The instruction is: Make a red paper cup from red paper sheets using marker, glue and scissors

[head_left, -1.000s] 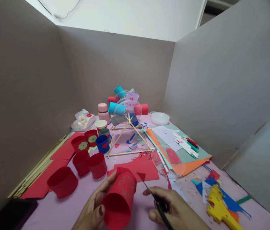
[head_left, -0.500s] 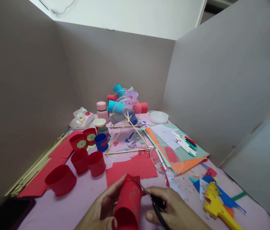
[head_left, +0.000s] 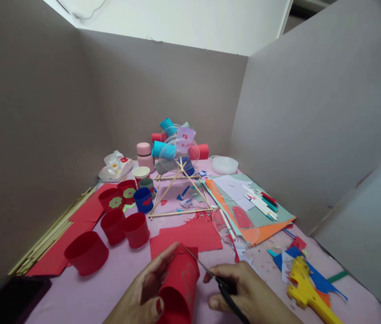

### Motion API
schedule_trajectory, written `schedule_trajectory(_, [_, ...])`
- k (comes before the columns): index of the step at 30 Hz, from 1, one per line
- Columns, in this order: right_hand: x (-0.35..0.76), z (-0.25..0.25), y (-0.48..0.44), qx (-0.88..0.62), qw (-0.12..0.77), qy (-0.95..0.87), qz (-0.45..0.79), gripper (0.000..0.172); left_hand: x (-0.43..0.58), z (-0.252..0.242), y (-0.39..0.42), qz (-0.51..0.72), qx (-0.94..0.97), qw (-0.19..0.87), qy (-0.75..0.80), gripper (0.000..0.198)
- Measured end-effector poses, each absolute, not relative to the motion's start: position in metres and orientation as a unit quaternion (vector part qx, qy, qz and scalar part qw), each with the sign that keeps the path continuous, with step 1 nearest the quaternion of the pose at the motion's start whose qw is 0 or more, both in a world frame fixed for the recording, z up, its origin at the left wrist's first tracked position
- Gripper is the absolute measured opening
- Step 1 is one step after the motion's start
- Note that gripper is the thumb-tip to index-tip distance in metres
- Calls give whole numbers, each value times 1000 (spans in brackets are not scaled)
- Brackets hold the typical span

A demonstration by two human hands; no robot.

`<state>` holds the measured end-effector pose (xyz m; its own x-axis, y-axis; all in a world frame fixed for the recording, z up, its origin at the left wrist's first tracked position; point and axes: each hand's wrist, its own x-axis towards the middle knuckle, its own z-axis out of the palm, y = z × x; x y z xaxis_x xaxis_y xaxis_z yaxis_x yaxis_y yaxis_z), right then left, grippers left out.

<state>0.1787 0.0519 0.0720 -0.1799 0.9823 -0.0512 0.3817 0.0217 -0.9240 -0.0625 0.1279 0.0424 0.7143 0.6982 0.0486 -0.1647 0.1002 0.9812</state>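
A rolled sheet of red paper point(head_left: 181, 281), with pencil-like curved lines drawn on its side, lies in my left hand point(head_left: 150, 288). The left fingers wrap its far end while the thumb rests by the near opening. My right hand point(head_left: 236, 288) grips black-handled scissors point(head_left: 222, 285), whose blades point forward and left over the roll's far edge. Whether the blade tips have paper between them I cannot tell. Just beyond the roll, a flat piece of red paper point(head_left: 190, 236) lies on the pink tabletop point(head_left: 82, 299).
Several red paper rings point(head_left: 86, 258) and a blue cup point(head_left: 143, 200) stand at left. A stick-framed wheel point(head_left: 180, 164) with coloured cups is behind. At right are a yellow glue gun point(head_left: 303, 288), markers point(head_left: 261, 204) and coloured sheets point(head_left: 274, 229). A dark phone-like slab point(head_left: 11, 297) lies front left.
The near end of the red roll has tilted slightly left. My right hand and the scissors have shifted a little to the right, and the blades look a bit more exposed.
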Motion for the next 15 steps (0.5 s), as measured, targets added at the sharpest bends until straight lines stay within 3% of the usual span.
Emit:
schedule_trajectory(7, [176,75,50,-517,347,-618,481,24,-58,55,123,323,571,713,249,72])
schedule_trajectory(15, [177,73,51,-546,318,-665,397,36,-58,67,118,309,567,718,261,75])
